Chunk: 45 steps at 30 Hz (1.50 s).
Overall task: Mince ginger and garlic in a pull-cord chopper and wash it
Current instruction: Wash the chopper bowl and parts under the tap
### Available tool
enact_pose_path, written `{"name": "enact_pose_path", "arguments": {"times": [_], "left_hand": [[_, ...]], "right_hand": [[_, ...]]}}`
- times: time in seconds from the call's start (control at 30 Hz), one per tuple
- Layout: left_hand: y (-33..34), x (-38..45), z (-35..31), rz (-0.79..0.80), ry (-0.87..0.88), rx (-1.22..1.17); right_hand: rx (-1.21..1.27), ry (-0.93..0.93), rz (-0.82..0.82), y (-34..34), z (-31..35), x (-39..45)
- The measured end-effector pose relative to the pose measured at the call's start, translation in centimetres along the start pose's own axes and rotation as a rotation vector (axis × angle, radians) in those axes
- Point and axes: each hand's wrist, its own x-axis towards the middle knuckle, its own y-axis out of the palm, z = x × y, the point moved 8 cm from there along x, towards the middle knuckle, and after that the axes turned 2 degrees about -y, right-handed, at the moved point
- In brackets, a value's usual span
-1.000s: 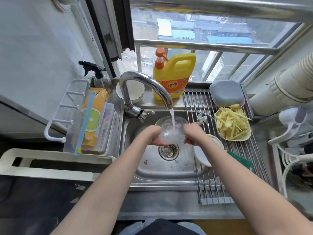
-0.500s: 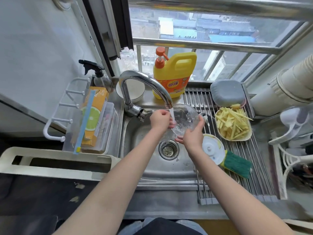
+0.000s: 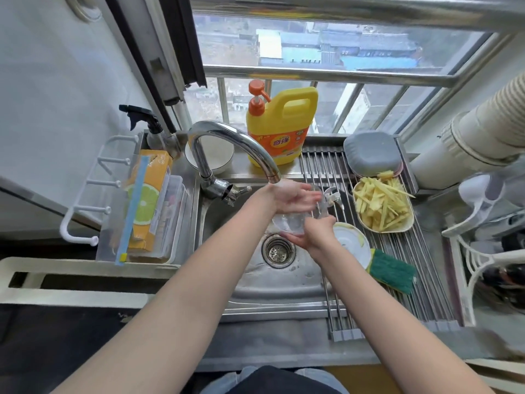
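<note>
The clear chopper bowl [image 3: 288, 224] hangs over the sink [image 3: 284, 282], just above the drain. My right hand [image 3: 315, 234] grips it from the right and underneath. My left hand [image 3: 295, 196] lies above the bowl with straight fingers, its wrist right under the faucet [image 3: 235, 143] spout. The chopper's blade piece [image 3: 331, 196] stands on the roll-up rack [image 3: 420, 280] behind my hands. The white chopper lid [image 3: 353, 245] rests on the rack by my right wrist. A plate of ginger strips [image 3: 382, 206] sits further right.
A green scouring sponge [image 3: 393, 273] lies on the rack in front of the lid. A yellow detergent bottle [image 3: 284, 126] stands behind the sink, with a grey container [image 3: 369, 153] to its right. An orange box in a clear bin [image 3: 147, 200] stands to the left.
The bowl came down from beside the spout to just above the drain. My left hand let go of its rim and now lies flat above it; my right hand moved lower.
</note>
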Motion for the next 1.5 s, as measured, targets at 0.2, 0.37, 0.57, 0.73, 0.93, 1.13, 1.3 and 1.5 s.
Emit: {"name": "enact_pose_path", "arguments": {"times": [0.2,0.37,0.57,0.73,0.93,1.13,1.3,1.5], "left_hand": [[-3.3,-0.8,-1.1,-0.396,0.34,0.862],[-5.8,-3.3,-0.9,-0.65,0.703,1.29],[-6.5,-6.1,-0.6,-0.782,0.89,0.843],[-7.3,-6.1,0.7,-0.814,0.807,0.657],[-8.4,-1.0,8.1,-0.42,0.05,-0.166],[-7.1,-0.4,9.5,-0.31,-0.053,-0.153],[-9.1,-2.3,7.9,-0.441,-0.077,0.108],[-10.2,-4.3,3.2,-0.612,0.136,0.528]], "right_hand": [[0.171,0.212,0.199,2.3,-1.8,-0.1],[0.242,0.247,0.191,3.7,-2.6,0.7],[0.146,0.262,0.148,3.1,-4.3,0.4],[-0.068,0.214,0.028,1.6,-4.9,1.2],[-0.701,-0.434,-0.086,0.2,1.8,0.2],[-1.324,-0.675,-0.03,3.8,5.5,-1.6],[-1.668,-1.029,0.336,7.3,3.4,-3.4],[-2.027,-0.734,0.393,6.3,-1.4,0.3]]}}
